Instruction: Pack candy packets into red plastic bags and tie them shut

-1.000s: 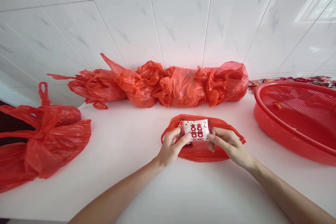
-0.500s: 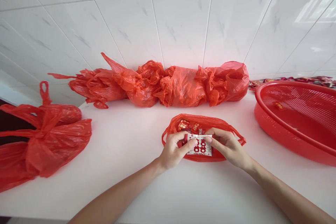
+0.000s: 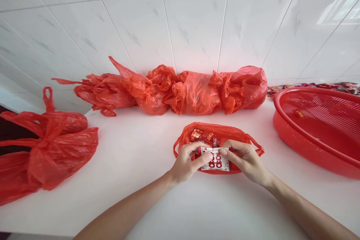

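Observation:
A small white packet (image 3: 215,160) with red double-happiness characters is pinched by its upper part between both hands. My left hand (image 3: 189,160) grips its left side, thumb on the front face. On its right side, my right hand (image 3: 247,161) holds it the same way. Directly beneath is an open red plastic bag (image 3: 225,129), lying on the white table. Inside the bag, behind my fingers, are red-and-gold wrapped pieces (image 3: 197,134); my hands and the packet hide part of the contents.
Several tied red plastic bags (image 3: 199,92) line the tiled wall. More red bags (image 3: 62,157) sit at the left table edge. A red perforated basket (image 3: 309,146) stands on the right with a small wrapped piece in it. Small red packets (image 3: 332,87) lie behind the basket.
The packet has come slightly lower and its printed face shows more fully. Both hands still hold it over the bag; the bags and basket have not moved.

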`<move>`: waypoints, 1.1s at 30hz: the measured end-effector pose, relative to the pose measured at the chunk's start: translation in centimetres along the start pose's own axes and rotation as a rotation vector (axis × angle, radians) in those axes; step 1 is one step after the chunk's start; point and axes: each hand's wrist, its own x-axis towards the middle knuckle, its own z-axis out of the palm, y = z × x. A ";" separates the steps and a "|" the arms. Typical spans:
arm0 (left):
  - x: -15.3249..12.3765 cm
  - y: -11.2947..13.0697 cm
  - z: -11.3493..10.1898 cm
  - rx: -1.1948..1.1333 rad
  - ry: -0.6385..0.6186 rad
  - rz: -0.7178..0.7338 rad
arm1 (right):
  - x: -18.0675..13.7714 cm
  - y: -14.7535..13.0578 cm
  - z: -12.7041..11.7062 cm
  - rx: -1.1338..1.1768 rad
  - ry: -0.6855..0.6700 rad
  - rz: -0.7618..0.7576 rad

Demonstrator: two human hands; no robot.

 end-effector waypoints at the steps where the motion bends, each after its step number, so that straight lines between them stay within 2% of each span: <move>1: 0.0 0.0 0.0 -0.002 -0.004 -0.005 | 0.0 -0.1 0.0 -0.009 -0.001 -0.005; 6: 0.0 0.2 0.1 -0.018 -0.009 -0.018 | 0.0 0.0 0.1 -0.021 -0.003 -0.019; 16: 0.3 0.5 0.4 -0.070 0.056 -0.035 | -0.2 0.0 0.5 -0.028 0.023 -0.017; 26: 0.0 -0.2 0.3 0.106 0.058 0.044 | -0.2 -0.2 0.3 -0.026 -0.014 -0.024; 33: 0.1 0.0 0.4 0.097 0.042 0.060 | -0.2 0.0 0.7 0.016 -0.003 -0.008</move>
